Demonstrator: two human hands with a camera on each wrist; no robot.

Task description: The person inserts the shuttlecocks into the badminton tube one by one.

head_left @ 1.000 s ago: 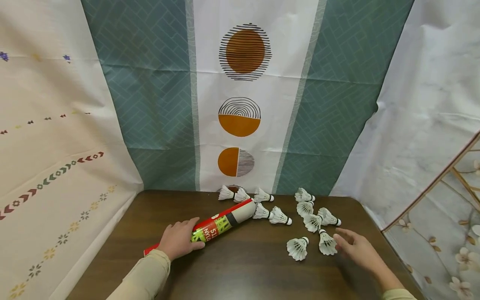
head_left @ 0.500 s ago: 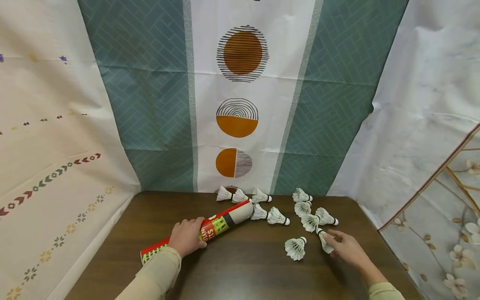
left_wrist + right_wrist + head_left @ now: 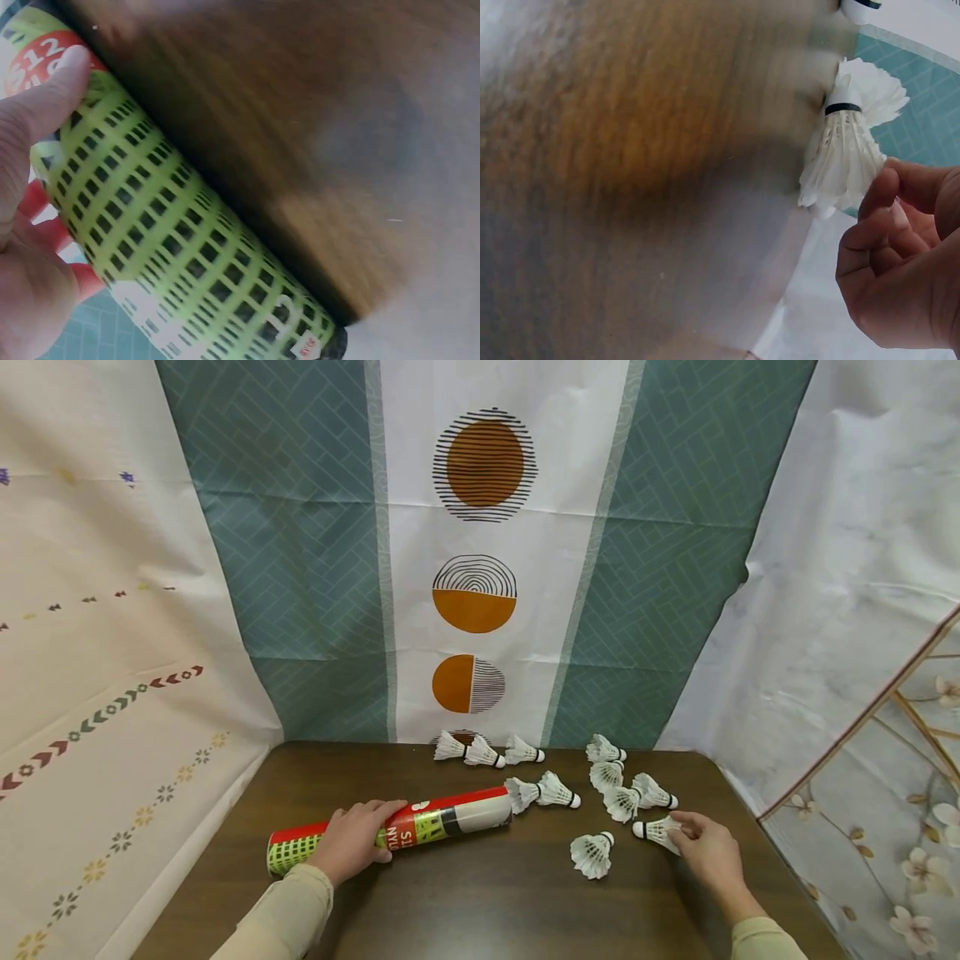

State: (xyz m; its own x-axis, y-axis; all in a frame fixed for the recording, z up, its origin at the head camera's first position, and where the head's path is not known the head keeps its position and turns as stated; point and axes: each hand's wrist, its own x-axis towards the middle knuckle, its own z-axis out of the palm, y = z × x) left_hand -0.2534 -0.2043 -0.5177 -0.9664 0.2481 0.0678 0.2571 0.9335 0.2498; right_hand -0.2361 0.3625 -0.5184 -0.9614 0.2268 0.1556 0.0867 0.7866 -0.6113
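My left hand (image 3: 351, 841) grips a red and green printed shuttlecock tube (image 3: 478, 812) that lies slanted on the left half of the table. In the left wrist view the thumb presses one side of the tube (image 3: 180, 217) while the fingers curl at the other. At the right, my right hand (image 3: 708, 853) pinches a white shuttlecock (image 3: 656, 831) by its feathered skirt, cork pointing left. The right wrist view shows the fingertips at the skirt edge of that shuttlecock (image 3: 845, 154), its black band toward the top.
A loose shuttlecock (image 3: 591, 855) lies left of the right hand. Several more form a right cluster (image 3: 622, 803), a pair (image 3: 557, 790) by the tube's end, and a row (image 3: 483, 752) at the back edge. Patterned cloths (image 3: 315, 568) hang around the brown table (image 3: 480, 910).
The tube has turned flatter, its right end swinging toward me. My right hand has taken hold of the shuttlecock and turned it, so its cork now points left instead of away.
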